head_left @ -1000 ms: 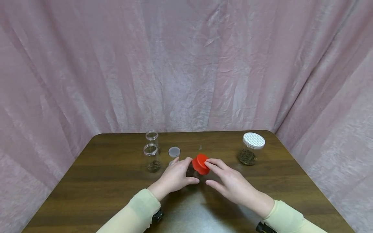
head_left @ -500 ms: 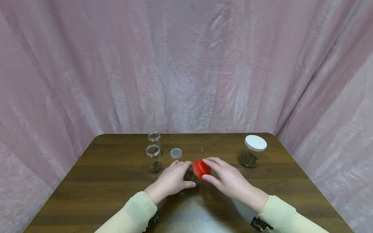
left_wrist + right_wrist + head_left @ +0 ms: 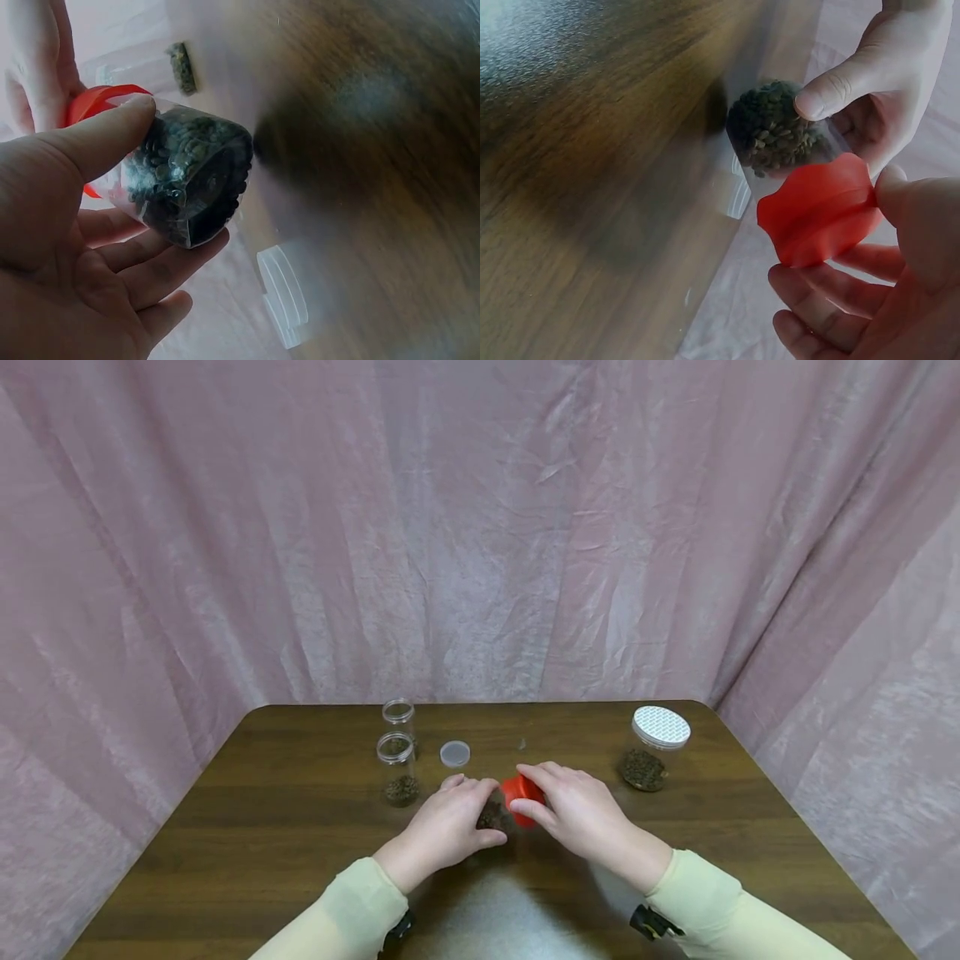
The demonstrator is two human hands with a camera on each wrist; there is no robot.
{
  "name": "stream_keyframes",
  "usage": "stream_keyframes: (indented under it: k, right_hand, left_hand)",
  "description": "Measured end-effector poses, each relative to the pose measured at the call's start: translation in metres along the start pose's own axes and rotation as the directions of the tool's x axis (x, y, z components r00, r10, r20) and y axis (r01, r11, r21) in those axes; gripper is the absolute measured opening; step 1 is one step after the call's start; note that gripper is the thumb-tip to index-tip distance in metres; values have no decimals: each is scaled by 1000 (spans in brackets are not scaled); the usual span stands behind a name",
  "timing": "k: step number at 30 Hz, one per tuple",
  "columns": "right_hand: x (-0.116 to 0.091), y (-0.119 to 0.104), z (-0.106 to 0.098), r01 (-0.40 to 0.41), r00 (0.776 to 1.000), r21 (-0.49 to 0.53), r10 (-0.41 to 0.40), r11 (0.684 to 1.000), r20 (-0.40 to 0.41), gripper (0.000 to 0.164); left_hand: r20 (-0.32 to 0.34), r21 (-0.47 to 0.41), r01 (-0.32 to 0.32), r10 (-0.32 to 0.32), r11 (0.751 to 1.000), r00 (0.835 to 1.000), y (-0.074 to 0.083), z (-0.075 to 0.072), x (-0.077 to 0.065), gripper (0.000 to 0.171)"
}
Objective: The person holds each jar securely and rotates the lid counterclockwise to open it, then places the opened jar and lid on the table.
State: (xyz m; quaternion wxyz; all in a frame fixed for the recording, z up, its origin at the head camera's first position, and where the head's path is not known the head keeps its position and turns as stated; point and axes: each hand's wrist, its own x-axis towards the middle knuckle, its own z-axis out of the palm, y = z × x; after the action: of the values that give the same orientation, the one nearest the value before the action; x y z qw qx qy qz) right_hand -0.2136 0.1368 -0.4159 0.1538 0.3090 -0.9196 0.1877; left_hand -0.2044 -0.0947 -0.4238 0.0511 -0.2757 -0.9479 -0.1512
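A clear jar [image 3: 491, 817] part-filled with dark greenish-brown pellets or seeds is held in my left hand [image 3: 448, 827], thumb on one side and fingers on the other. The jar leans over, its red scalloped lid [image 3: 522, 797] toward the right. My right hand [image 3: 581, 814] grips that lid between thumb and fingers. In the left wrist view the jar's base [image 3: 217, 195] faces the camera, above the tabletop. From the right wrist, the lid's wavy rim [image 3: 821, 210] is in plain sight, and the jar's contents show behind it.
Two lidless clear jars [image 3: 396, 768] stand on the left of the wooden table [image 3: 300, 860], the nearer with similar contents at its bottom. A translucent round lid [image 3: 454, 753] lies beside them. A wide white-lidded jar [image 3: 660, 728] stands at the right. Pink curtain [image 3: 480, 527] hangs behind.
The jar has tipped further, its red lid swinging down and right. My right hand has moved in from a light fingertip touch to a grip around the lid. My left hand keeps hold.
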Motion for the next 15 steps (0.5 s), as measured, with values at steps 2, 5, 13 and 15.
stream_keyframes:
  k: [2, 5, 13, 15]
  right_hand:
    - [1, -1, 0, 5, 1000, -9, -5, 1000, -8, 53]
    - [3, -3, 1, 15, 1000, -19, -15, 1000, -21, 52]
    - [6, -3, 3, 56, 998, -20, -57, 998, -31, 54]
    - [6, -3, 3, 64, 998, -11, -64, 998, -29, 55]
  left_hand:
    - [-3, 17, 1, -1, 1000, 1000, 2, 1, 0, 65]
    - [-13, 28, 1, 0, 1000, 1000, 2, 2, 0, 69]
    - [2, -18, 30, -30, 999, 1000, -2, 3, -1, 71]
    - [6, -20, 34, -34, 999, 999, -3, 2, -1, 72]
